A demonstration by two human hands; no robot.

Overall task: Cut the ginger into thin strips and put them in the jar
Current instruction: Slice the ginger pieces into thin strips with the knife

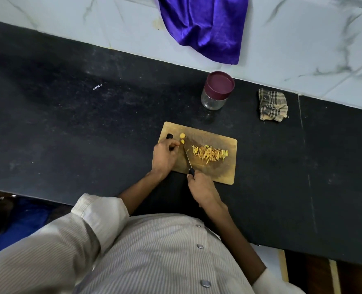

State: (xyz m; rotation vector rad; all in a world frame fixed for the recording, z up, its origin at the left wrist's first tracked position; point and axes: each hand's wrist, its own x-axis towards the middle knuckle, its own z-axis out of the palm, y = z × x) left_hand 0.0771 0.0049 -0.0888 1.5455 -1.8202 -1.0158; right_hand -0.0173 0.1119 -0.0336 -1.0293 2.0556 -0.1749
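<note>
On the rectangular wooden cutting board [218, 143], a pile of yellow ginger strips [210, 153] lies cut; right hand [203, 190] grips the black-handled knife [187, 159], left hand [165, 154] pinches the remaining ginger piece [33, 141], and the maroon-lidded glass jar [217, 90] remains unfilled.

Under the left hand [164, 154] lies a matt wooden cutting board [216, 172]; beyond it, a clear glass jar [213, 100] with a seemingly plastic maroon lid [220, 83].
</note>
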